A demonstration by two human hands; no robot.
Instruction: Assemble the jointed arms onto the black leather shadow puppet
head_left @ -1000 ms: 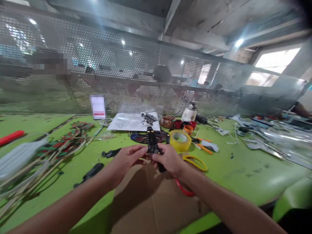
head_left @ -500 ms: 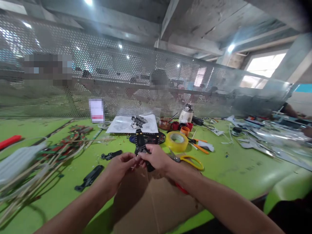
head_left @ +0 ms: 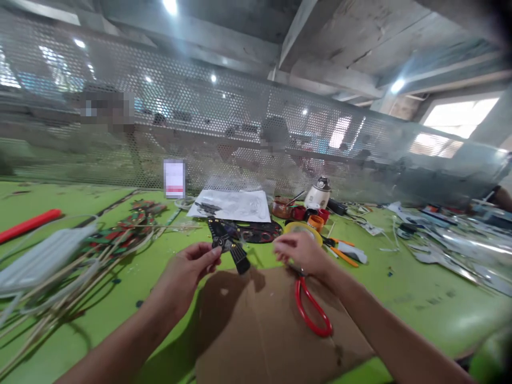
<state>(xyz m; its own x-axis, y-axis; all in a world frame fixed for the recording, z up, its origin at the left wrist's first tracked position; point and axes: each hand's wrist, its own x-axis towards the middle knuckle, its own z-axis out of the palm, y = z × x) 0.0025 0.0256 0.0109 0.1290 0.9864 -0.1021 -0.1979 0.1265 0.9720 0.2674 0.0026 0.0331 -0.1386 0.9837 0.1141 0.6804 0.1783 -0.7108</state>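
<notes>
My left hand [head_left: 196, 262] pinches a black flat cut-out piece [head_left: 230, 246] with gold studs and pale line patterns between thumb and fingers, above the cardboard sheet [head_left: 260, 325]. Its lower end points right, towards the front. My right hand [head_left: 302, 253] is apart from the piece, its fingertips drawn together by the yellow tape roll [head_left: 306, 228]; anything small between them does not show. Below that hand, red-handled scissors [head_left: 314, 312] lie on the cardboard, their blades partly hidden. Behind the held piece is a dark oval tray [head_left: 262, 233].
A paper sheet [head_left: 244, 205] lies at the back. Paint pots [head_left: 316, 221] and a white bottle [head_left: 318, 193] stand right of it. Orange-handled pliers [head_left: 344, 250] are on the right. Thin sticks [head_left: 56, 309] and a red tool [head_left: 30, 225] lie left. A perforated screen [head_left: 224, 133] stands behind.
My right hand has let go of the black piece and moved right, to the tape roll. My left hand keeps the piece, moved slightly left. The red scissors are uncovered. The view has shifted.
</notes>
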